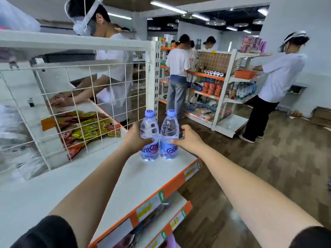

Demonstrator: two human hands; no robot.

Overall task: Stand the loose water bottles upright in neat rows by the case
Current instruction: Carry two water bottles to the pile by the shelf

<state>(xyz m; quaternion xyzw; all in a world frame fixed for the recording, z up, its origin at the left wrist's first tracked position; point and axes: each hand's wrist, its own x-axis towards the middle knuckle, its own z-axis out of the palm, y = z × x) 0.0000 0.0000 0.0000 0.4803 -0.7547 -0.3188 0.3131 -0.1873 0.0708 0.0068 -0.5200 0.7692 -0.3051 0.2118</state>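
Presently, left hand (136,139): fingers curled round left bottle (149,127), upright.
Right hand (188,138): fingers curled round right bottle (169,128), upright, touching its neighbour.
Shelf (152,176): both at far right corner.

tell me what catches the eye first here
The left hand grips the left bottle and the right hand the right bottle, both upright side by side on the white shelf. Bright snack packets lie heaped behind the wire grid to their left.

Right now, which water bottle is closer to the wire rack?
The bottle gripped by the left hand. The other bottle, in the right hand, stands on the aisle side, farther from the wire rack.
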